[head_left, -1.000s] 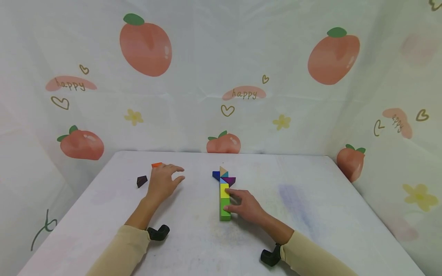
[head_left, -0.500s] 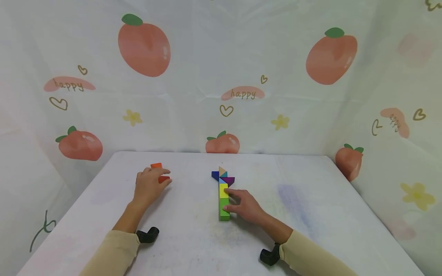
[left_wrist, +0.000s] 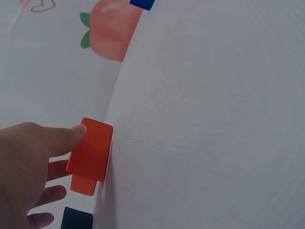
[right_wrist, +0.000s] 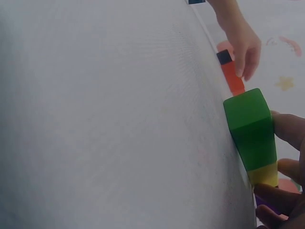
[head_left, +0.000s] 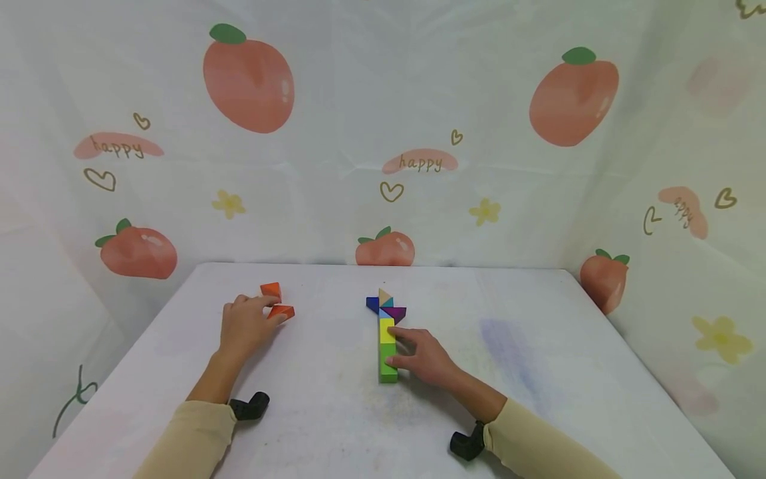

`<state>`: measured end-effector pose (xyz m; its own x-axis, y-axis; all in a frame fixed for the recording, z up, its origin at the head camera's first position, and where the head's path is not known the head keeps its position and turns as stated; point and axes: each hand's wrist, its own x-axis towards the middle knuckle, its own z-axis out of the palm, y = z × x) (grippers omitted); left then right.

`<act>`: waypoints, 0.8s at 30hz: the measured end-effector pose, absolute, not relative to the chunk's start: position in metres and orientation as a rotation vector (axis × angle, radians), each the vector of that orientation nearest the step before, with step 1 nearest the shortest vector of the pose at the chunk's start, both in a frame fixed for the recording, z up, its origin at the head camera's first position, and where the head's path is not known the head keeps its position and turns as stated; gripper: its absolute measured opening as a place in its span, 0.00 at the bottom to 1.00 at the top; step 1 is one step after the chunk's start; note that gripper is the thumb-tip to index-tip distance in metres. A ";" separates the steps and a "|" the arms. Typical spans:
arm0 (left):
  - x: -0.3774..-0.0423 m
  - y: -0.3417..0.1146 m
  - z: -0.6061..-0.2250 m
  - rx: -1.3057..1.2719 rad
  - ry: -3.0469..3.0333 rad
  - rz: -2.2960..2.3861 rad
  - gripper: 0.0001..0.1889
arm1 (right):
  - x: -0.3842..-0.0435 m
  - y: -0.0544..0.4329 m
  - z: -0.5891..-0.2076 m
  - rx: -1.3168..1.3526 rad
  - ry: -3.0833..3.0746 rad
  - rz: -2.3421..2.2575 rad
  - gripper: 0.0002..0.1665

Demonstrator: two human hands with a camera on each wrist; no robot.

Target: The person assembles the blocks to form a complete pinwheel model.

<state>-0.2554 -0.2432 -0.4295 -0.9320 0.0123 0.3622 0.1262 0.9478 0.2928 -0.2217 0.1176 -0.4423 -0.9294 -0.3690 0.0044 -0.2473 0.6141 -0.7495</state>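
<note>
On the left of the table, my left hand point(head_left: 244, 326) pinches the nearer orange block point(head_left: 288, 311) between thumb and index finger. The thumb lies on the block's near face point(left_wrist: 93, 148) in the left wrist view. Just behind is a second orange block point(head_left: 272, 290). My right hand point(head_left: 432, 359) touches a row of blocks at the centre, thumb on the green block point(head_left: 389, 374) and index finger on the yellow block point(head_left: 386, 331). Farther along the row sit a dark blue block point(head_left: 372, 304), a purple block point(head_left: 397, 313) and a tan triangle point(head_left: 383, 296), with smaller blue pieces between.
In the left wrist view a dark block point(left_wrist: 77, 218) lies beside the orange ones; the left hand hides it in the head view. The white table point(head_left: 335, 426) ends at a fruit-printed cloth point(head_left: 335, 166).
My left hand has moved left and come down to the nearer orange block, uncovering both orange blocks and covering the dark one. The right hand stays on the row.
</note>
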 end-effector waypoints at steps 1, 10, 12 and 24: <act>-0.256 -0.244 -0.430 -0.095 -2.752 -0.439 0.23 | -0.222 0.118 -0.442 -0.518 2.687 -1.211 0.38; -0.259 -0.244 -0.432 -0.093 -2.779 -0.411 0.23 | -0.223 0.118 -0.444 -0.503 2.684 -1.210 0.38; -0.260 -0.244 -0.432 -0.094 -2.781 -0.406 0.22 | -0.223 0.118 -0.445 -0.502 2.683 -1.208 0.38; -0.263 -0.225 -0.423 -0.164 -2.784 -0.490 0.20 | -0.223 0.118 -0.445 -0.511 2.661 -1.234 0.38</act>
